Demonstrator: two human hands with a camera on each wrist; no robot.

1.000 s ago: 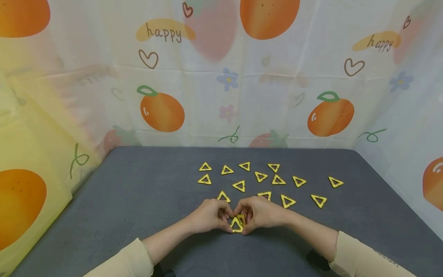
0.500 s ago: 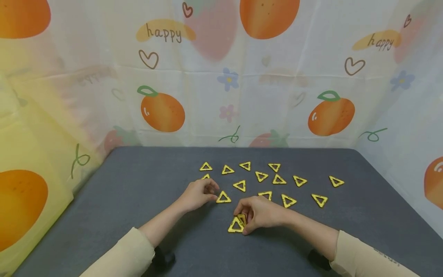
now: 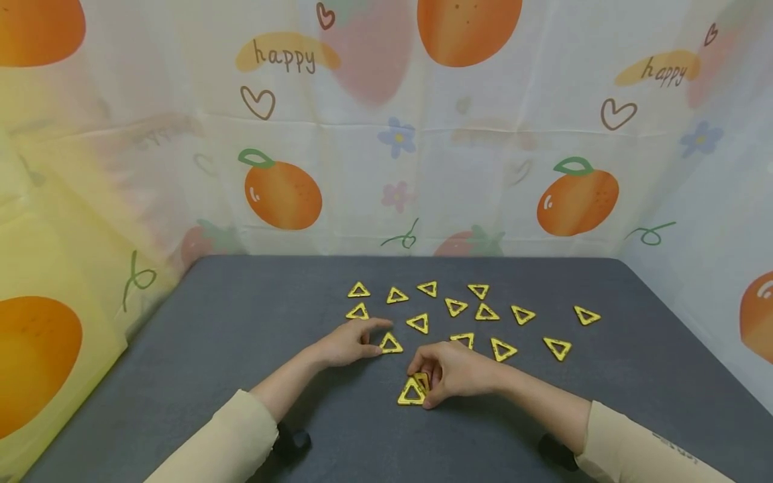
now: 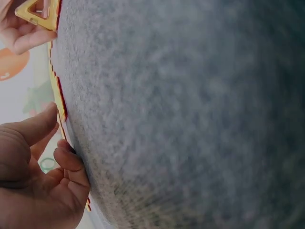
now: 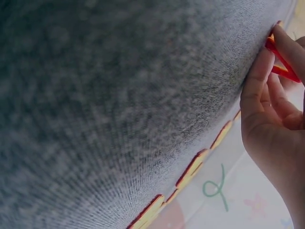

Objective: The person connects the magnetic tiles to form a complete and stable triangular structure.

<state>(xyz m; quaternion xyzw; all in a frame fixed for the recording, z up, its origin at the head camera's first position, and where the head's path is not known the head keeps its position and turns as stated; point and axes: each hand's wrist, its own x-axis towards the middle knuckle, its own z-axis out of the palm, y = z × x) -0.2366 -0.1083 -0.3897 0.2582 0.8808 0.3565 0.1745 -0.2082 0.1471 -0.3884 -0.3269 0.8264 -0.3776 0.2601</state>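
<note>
In the head view my right hand (image 3: 455, 367) pinches hollow yellow triangle tiles at the near middle of the table. One triangle tile (image 3: 410, 402) faces the camera, and another tile (image 3: 422, 380) leans upright behind it, partly hidden by my fingers. Red edges show on the held tile (image 5: 285, 72) in the right wrist view. To the left, my left hand (image 3: 347, 343) reaches over a flat triangle tile (image 3: 392, 351); its thumb is at the tile's left corner, and its index finger stretches out above it. The left wrist view shows this thumb (image 4: 43, 125) close to tile edges.
Several more yellow triangle tiles lie scattered behind the hands, such as one tile (image 3: 366, 316) beyond my left hand and one (image 3: 557, 358) at right. The dark grey table (image 3: 211, 349) ends at a printed cloth backdrop (image 3: 362, 221).
My left hand has let go of the tiles at the right hand and moved left and away to the flat triangle tile, index finger now extended. The right hand stays put with its tiles.
</note>
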